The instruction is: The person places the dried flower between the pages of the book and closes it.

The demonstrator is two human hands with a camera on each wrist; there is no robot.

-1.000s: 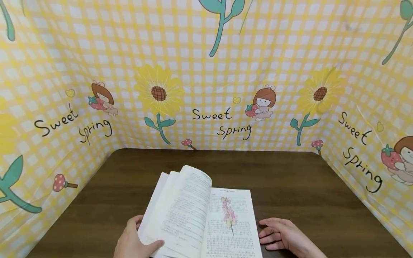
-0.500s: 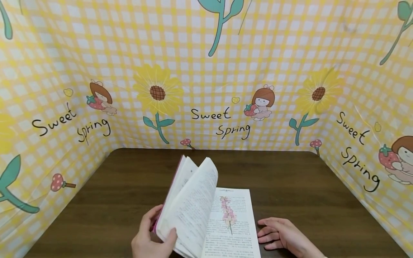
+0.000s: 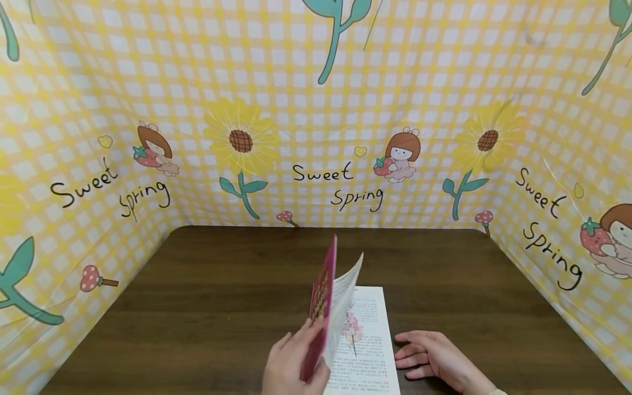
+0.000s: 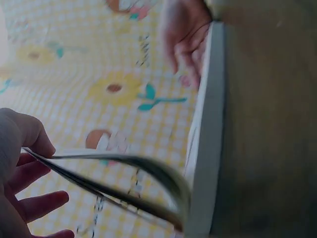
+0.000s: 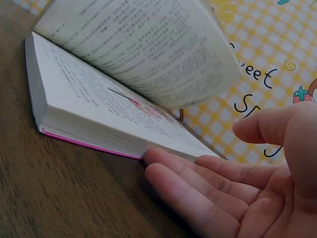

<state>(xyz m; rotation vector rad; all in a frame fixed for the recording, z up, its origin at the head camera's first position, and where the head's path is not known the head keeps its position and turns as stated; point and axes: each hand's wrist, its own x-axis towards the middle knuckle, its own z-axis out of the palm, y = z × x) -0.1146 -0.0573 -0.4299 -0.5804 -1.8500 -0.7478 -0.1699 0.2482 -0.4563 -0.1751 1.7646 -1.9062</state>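
Observation:
A thick book [image 3: 367, 378] with a magenta cover lies partly open on the table. My left hand [image 3: 296, 359] pinches its raised front cover [image 3: 323, 307] and left-hand pages, which stand nearly upright. In the left wrist view the thumb and a finger grip their edge. On the right-hand page lies a pressed pink flower sprig [image 3: 353, 329], its upper part hidden behind the lifted pages in the head view. My right hand [image 3: 436, 359] rests beside the book's right edge, fingers extended and holding nothing; in the right wrist view its fingertips [image 5: 158, 158] are at the page block's side.
The dark wooden table [image 3: 197, 307] extends on both sides of the book and behind it. A yellow checked cloth [image 3: 316, 126] printed with sunflowers and lettering hangs around its back and sides.
My left hand has swung the cover and left-hand pages up and rightward, from leaning left to almost upright over the flower. The right hand has stayed in place.

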